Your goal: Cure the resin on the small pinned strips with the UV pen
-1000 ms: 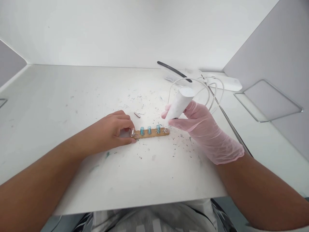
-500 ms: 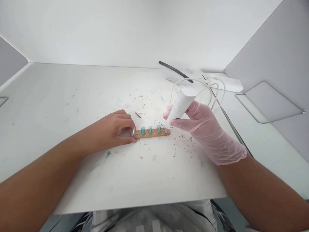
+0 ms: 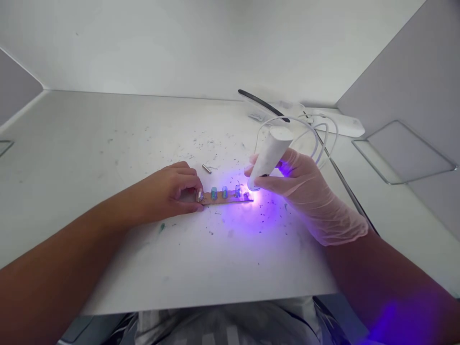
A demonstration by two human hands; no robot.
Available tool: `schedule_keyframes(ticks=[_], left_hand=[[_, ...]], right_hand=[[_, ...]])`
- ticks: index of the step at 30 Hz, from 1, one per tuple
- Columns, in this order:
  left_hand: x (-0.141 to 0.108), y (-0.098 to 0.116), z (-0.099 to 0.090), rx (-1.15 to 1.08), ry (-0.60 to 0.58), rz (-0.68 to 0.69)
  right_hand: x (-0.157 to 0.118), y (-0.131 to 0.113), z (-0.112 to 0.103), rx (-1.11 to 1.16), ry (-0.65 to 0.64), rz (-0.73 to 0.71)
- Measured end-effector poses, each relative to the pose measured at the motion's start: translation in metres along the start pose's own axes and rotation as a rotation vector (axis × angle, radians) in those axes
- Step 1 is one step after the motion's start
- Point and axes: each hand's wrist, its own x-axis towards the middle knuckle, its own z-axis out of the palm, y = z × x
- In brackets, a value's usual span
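Observation:
My bare left hand (image 3: 174,190) pinches the left end of a thin wooden stick (image 3: 212,201) on the white table. Along the stick stand several false nail tips (image 3: 224,192), translucent blue with glitter. A shiny silvery piece (image 3: 200,195) shows at my left fingertips; I cannot tell if it is fixed to the stick. In a thin pink glove, my right hand (image 3: 305,184) is wrapped round a white handheld UV lamp (image 3: 270,155). The lamp tilts, its lower end just over the stick's right end, shining bright violet light there. Glare partly hides the tip beneath it.
A small metal cylinder (image 3: 206,168) lies behind the stick. Dark and green flecks dot the table (image 3: 143,268). A white cable (image 3: 316,139) loops behind my right hand, near a dark curved strip (image 3: 264,104) and a white bar (image 3: 341,123). A wire frame (image 3: 404,182) is at right.
The lamp has come on, casting violet light over the stick's right end and the table, and its head has dipped slightly lower. My left hand keeps its hold on the stick.

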Motion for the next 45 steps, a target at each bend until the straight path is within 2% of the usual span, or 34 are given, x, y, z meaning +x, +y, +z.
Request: schedule_keyframes(ticks=[7,17,23,27,45], left_hand=[[0.000,0.003,-0.002,-0.010,-0.017,-0.034],[0.000,-0.001,-0.001,-0.015,-0.018,-0.011],[-0.002,-0.006,0.000,-0.011,-0.012,0.020],[-0.004,-0.009,-0.001,-0.008,-0.018,0.024],[-0.004,-0.008,-0.002,-0.034,-0.032,0.072]], right_hand=[[-0.001,-0.001,0.002,0.020,-0.009,-0.017],[-0.002,-0.003,0.003,-0.031,-0.001,-0.035],[0.000,0.009,0.001,0.019,-0.029,-0.184],[0.000,0.014,0.000,0.008,-0.032,-0.232],[-0.001,0.016,-0.001,-0.045,-0.038,-0.220]])
